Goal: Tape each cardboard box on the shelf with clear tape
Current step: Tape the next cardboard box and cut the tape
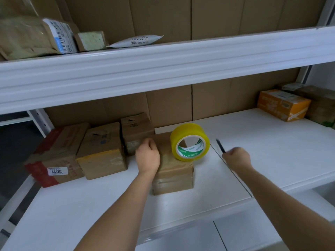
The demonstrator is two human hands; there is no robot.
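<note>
A taped brown cardboard box [174, 175] lies on the white shelf [272, 151] in the middle. A yellowish roll of clear tape [190, 142] stands on its edge on top of that box. My left hand [147, 156] rests with curled fingers on the box's left top edge. My right hand [236, 158] hovers over the shelf to the right of the box and grips a thin dark pen-like tool [220, 145] that points up and left. Three more cardboard boxes stand to the left: one with red print [54, 156], a middle one [103, 151], a smaller one [136, 131] behind.
An orange box [282, 105] and darker boxes [320, 104] sit at the shelf's far right. The upper shelf [163, 69] carries paper parcels [36, 37] and a white mailer bag [137, 41]. Cardboard sheets line the back. A seam [233, 171] crosses the shelf board beneath my right arm.
</note>
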